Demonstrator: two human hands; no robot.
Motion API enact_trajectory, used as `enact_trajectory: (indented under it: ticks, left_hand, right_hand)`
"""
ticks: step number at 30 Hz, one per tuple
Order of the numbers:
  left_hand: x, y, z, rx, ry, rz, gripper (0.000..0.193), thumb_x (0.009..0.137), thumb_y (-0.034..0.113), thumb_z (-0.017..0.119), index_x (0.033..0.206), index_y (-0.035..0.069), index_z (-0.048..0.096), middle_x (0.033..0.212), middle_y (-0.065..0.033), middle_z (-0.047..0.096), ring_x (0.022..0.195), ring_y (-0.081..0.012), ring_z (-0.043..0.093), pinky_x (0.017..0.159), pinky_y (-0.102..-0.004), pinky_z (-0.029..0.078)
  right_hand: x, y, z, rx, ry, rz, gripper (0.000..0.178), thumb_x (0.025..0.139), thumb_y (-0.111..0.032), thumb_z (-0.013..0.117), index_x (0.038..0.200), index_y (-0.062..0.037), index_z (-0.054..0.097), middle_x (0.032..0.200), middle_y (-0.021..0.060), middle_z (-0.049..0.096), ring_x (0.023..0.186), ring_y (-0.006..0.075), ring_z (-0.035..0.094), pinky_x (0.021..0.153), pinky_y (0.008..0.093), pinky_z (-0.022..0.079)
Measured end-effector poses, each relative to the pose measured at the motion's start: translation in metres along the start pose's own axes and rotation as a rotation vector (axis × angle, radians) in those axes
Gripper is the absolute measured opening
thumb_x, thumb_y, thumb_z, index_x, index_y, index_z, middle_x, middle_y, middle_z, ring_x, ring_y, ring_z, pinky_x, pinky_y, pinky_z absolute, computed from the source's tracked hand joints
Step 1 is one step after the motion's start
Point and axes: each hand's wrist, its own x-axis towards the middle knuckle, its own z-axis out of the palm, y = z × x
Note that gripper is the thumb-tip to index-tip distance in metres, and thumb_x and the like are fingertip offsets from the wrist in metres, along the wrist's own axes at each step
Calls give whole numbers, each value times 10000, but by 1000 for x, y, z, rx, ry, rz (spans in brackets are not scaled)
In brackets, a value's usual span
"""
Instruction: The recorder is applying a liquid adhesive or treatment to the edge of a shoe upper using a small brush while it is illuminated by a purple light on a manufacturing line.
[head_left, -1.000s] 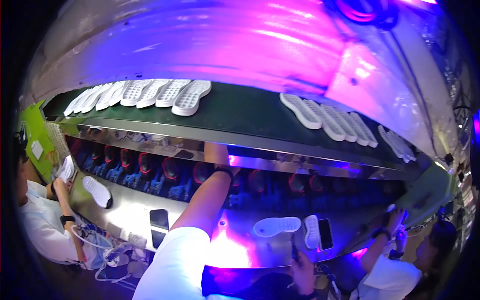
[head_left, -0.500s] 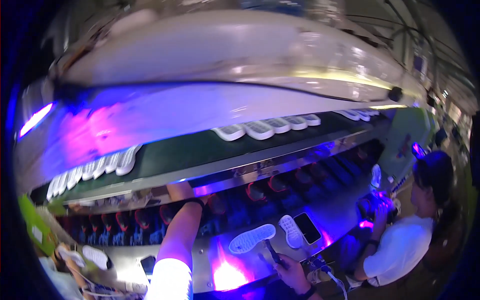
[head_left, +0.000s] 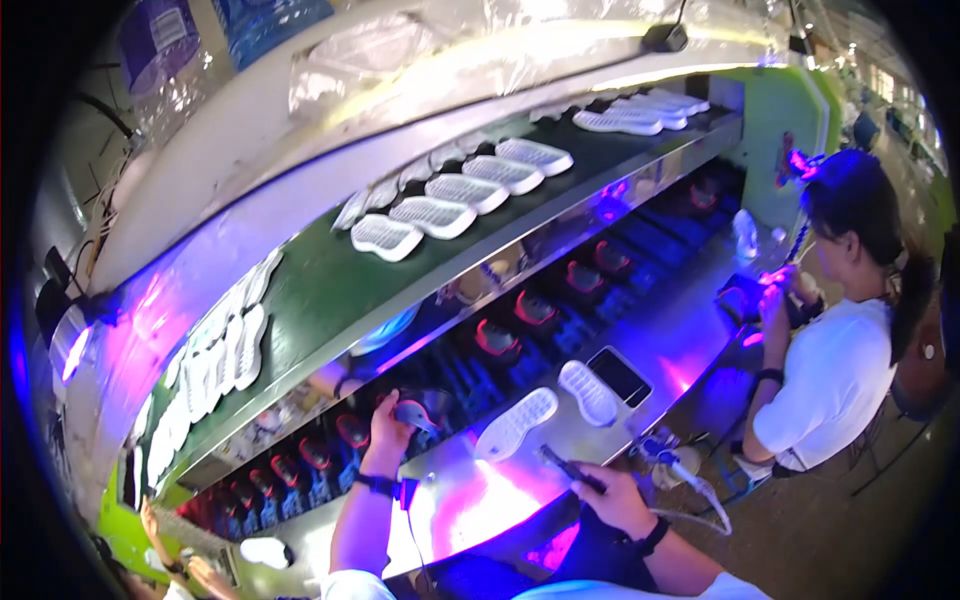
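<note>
A green belt (head_left: 315, 310) carrying rows of white soles (head_left: 432, 215) runs beyond my metal bench (head_left: 672, 342). Dark shoes (head_left: 497, 338) line the bench's far side; there my left hand (head_left: 385, 435) grasps a red-rimmed shoe (head_left: 414, 412), whether lifted I can't tell. Two loose soles (head_left: 517, 424) lie on the bench, neither joined to a shoe. My right hand (head_left: 618, 497), over its near edge, grips a dark-handled tool (head_left: 574, 470), touching neither.

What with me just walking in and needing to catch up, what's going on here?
The person's left hand holds a rounded grey piece by a row of dark, red-rimmed pieces, while the right hand holds a slim dark tool. Two white soles lie on the metal bench near a phone. More white soles sit on the green surface above. To the right, a co-worker handles a dark item.
</note>
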Motion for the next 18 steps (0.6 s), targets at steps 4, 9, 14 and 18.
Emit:
enact_trajectory:
  ticks: [4,9,14,18]
  left_hand:
    - [-122,-23,-5,71,-23,229,333,952,153,683,1250,17,624,1144,-105,715,1022,-247,709,948,-413,565]
    - [-228,-48,5,887,36,644,596,787,138,885,1283,-8,588,1175,-110,683,1086,-221,675,931,-363,565]
    - [-300,-94,-1,915,-41,848,879,725,267,914,1420,-24,461,1365,-194,567,1263,-340,590,1090,-494,458]
    - [-326,-132,-12,1333,-87,1039,847,752,380,858,1387,-45,489,1402,-277,554,1328,-440,545,1163,-624,338]
  right_hand:
    - [9,10,14,48,-172,129,356,953,-150,714,1274,-1,679,1072,165,765,972,157,716,866,314,557]
    - [11,10,49,-4,-206,-38,355,934,-145,742,1238,29,688,1093,195,755,1037,242,726,925,351,537]
    - [3,6,72,-119,-257,-145,351,939,-145,743,1238,30,691,1074,180,760,960,215,731,878,331,546]
    - [0,17,95,-186,-349,-142,348,944,-144,737,1251,13,695,1078,163,764,938,184,725,849,318,549]
